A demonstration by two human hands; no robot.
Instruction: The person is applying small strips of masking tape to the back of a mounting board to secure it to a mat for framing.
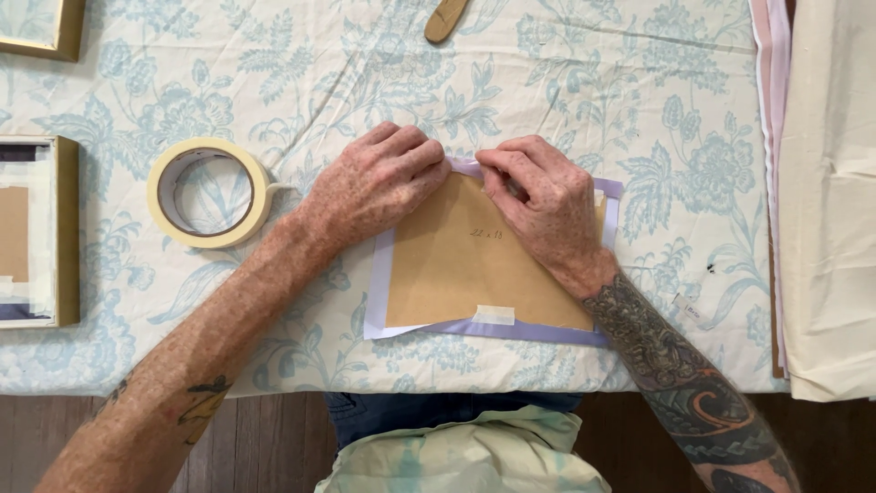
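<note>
A brown card sheet (474,265) was laid on a lilac mount (538,331) on the tabletop (639,110), directly beneath both hands. The left hand (379,183) was pressed flat, fingers down, on the upper left corner; the right hand (543,205) was pinched over the top edge. A tape roll (210,193) was seen just left of the left hand. The sheet was judged light, thin and easily creased, best held by its edges.
</note>
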